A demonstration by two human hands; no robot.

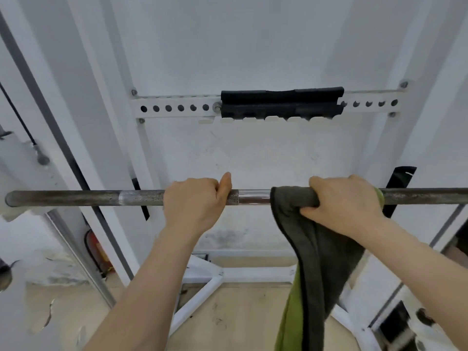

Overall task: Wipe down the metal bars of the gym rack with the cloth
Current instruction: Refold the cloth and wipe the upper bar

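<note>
Forearms (141,287) lowest in frame, both bare, reaching up to the bar. Cloth (321,249), dark grey with a green side, is draped over the steel bar (76,198) and hangs down beside my right forearm, its lower end blurred. Right hand (347,201) grips the cloth against the bar, fingers (326,183) curled over the top, thumb underneath. Left hand (195,201) grips the bare knurled section, fingers wrapped round it. A shiny smooth stretch of bar lies between left hand and cloth. The bar runs horizontal across the view. Behind it is a white rack crossmember (174,107) with a row of holes and a black pad (281,101) on its middle. White base frame (253,272) on the tan floor (240,312) below.
</note>
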